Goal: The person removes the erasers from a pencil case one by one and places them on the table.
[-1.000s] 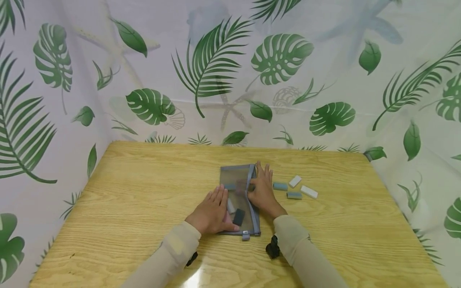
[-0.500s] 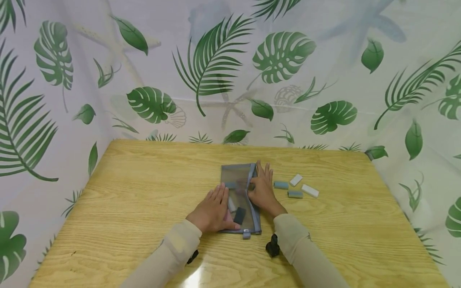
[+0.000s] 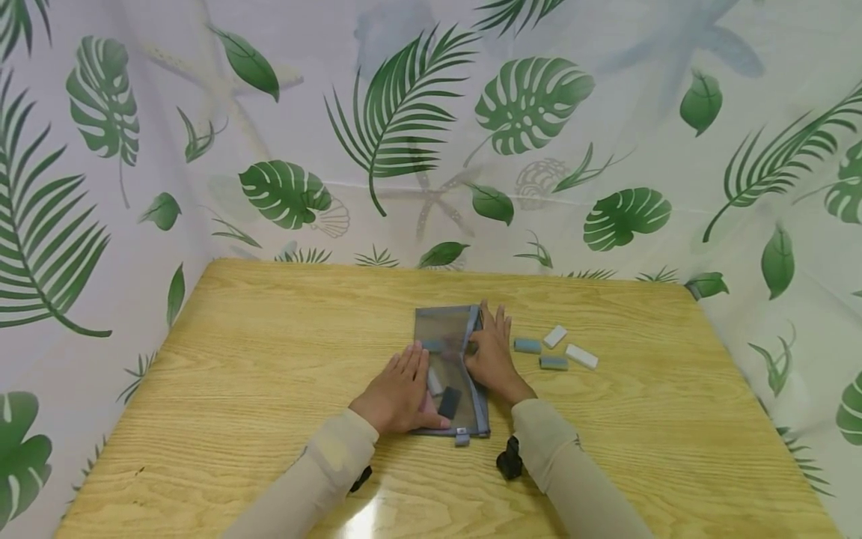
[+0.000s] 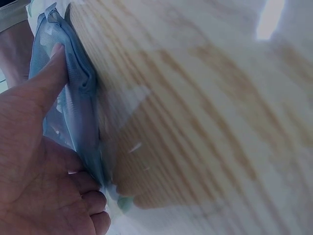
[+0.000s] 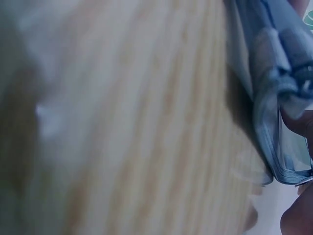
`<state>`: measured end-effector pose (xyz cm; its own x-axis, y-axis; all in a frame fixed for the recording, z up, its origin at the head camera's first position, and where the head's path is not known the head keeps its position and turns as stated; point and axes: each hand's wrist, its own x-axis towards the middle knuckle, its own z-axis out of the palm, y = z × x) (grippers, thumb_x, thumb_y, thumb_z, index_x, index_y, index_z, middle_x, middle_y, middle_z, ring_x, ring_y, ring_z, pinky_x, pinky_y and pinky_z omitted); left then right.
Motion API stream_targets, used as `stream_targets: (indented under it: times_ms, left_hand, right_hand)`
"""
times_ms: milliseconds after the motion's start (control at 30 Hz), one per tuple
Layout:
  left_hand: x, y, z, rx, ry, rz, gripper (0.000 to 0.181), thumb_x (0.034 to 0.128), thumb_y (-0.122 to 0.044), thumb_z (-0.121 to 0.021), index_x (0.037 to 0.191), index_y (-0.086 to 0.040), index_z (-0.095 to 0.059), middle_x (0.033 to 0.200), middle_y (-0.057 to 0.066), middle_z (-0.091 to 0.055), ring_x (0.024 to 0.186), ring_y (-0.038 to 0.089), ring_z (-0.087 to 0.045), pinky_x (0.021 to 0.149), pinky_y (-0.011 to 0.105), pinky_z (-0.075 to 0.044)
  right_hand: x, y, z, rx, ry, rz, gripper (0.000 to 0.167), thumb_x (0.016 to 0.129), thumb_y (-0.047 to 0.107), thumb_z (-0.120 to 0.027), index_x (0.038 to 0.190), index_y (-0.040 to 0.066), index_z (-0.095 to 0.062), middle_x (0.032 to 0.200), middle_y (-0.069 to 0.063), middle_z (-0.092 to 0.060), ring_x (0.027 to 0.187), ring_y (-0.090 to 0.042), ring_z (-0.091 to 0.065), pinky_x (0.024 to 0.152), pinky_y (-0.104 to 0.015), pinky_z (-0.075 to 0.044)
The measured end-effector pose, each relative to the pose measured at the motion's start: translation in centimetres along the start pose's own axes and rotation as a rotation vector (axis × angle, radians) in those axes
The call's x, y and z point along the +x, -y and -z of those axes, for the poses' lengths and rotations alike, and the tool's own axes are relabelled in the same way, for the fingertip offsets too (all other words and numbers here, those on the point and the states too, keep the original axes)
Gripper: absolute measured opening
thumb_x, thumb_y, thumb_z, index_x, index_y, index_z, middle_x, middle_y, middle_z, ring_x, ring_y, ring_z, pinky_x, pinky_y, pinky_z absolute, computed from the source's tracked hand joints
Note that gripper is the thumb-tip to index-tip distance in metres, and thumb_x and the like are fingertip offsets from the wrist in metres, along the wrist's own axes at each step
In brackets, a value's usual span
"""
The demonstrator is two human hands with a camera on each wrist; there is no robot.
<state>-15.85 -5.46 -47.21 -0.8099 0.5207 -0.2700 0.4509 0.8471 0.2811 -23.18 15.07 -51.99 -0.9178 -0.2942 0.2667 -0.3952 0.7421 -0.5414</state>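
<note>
A grey-blue mesh pouch [image 3: 441, 322] lies flat on the wooden table, with a dark block [image 3: 449, 403], a whitish piece, a blue-green piece and something pink showing through it. My left hand [image 3: 397, 393] rests on its left side, fingers straight and thumb along the near edge; in the left wrist view that hand [image 4: 39, 161] lies against the blue mesh [image 4: 80, 112]. At the zippered right edge, my right hand [image 3: 497, 363] holds the rim, thumb and index finger at the opening. The right wrist view shows the pouch edge [image 5: 266, 122] standing raised and partly open by the fingers.
Right of the pouch lie two blue-green cylinders [image 3: 527, 345] [image 3: 554, 363] and two white blocks [image 3: 555, 337] [image 3: 581, 356]. A leaf-patterned cloth [image 3: 431, 135] stands behind the wooden table [image 3: 269, 359] and along its sides.
The head view has shifted slightly. Both hands keep their places on the pouch, and the loose pieces have not moved on the table.
</note>
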Motion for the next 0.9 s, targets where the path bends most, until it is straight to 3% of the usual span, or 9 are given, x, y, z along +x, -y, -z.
stream_targets:
  times_ms: [900]
  left_hand:
    - [0.14, -0.17, 0.0, 0.014, 0.021, 0.025, 0.112, 0.0903, -0.07, -0.058, 0.159, 0.007, -0.014, 0.166, 0.024, -0.009, 0.155, 0.033, -0.008, 0.124, 0.044, -0.016]
  right_hand:
    - [-0.15, 0.08, 0.28, 0.024, 0.023, -0.013, 0.01, 0.071, -0.011, -0.067, 0.064, -0.005, -0.067, 0.155, -0.039, -0.027, 0.143, -0.065, -0.011, 0.116, -0.071, -0.003]
